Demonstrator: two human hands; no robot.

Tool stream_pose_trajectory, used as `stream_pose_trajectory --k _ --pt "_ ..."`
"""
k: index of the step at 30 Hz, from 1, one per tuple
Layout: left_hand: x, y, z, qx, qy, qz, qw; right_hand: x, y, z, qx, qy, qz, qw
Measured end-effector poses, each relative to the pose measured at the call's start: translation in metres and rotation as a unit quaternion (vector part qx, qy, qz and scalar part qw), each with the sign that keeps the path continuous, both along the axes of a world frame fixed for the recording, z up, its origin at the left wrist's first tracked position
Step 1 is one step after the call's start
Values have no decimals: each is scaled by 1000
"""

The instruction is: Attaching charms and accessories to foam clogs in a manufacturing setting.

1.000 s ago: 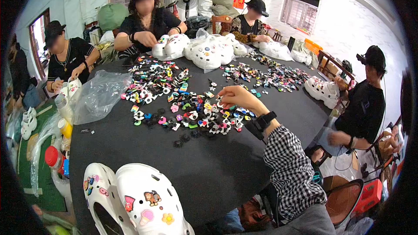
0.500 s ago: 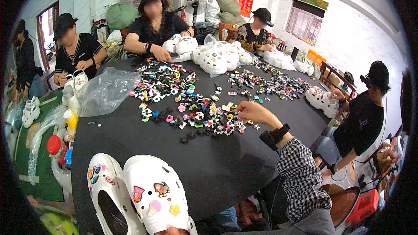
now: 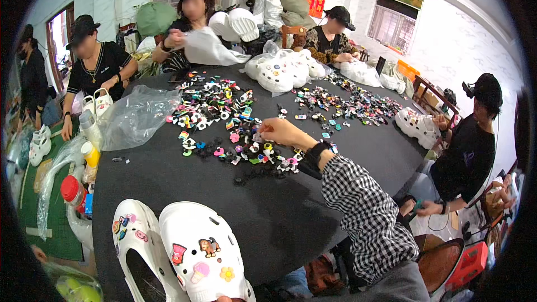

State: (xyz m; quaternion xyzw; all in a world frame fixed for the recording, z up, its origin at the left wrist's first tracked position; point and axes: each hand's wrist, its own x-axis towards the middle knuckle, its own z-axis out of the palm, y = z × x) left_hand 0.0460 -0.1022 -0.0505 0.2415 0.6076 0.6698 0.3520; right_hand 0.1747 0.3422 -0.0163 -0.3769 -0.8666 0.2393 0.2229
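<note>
Two white clogs (image 3: 193,229) are at the near left, toes pointing away. The right one carries several charms, among them a monkey (image 3: 210,247), a pink ice cream (image 3: 200,271) and a yellow flower (image 3: 226,274). At the lower edge a sliver of my left hand (image 3: 225,299) shows against this clog's heel end, gripping it; the rest is hidden. My right hand (image 3: 279,132) reaches over the heap of colourful shoe charms (image 3: 263,148), thumb and fingers pinched together. Whatever is between the fingertips is too small to make out.
More charms (image 3: 358,100) spread across the black table (image 3: 291,212). A clear plastic bag (image 3: 140,117) lies left; bagged white clogs (image 3: 279,72) sit at the far side. A red-lidded jar (image 3: 71,189) stands by the left edge. Several co-workers are around the table, some handling clogs.
My right hand has moved left across the charm heap, still pinched. The clogs near me have barely shifted. Across the table, a co-worker has raised white clogs and a pale bag.
</note>
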Motion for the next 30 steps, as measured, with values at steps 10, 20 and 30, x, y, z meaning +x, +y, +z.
stream_pose_trajectory --k 10,20,30 --pt "-2 -3 -3 2 -44 4 999 10 -1 31 -18 -14 -56 998" --pt "-3 -8 -20 6 36 -28 999 19 -2 -3 189 -115 -53 974" --pt "-5 -4 -14 73 -19 -93 993 14 -2 -11 59 -9 -45 997"
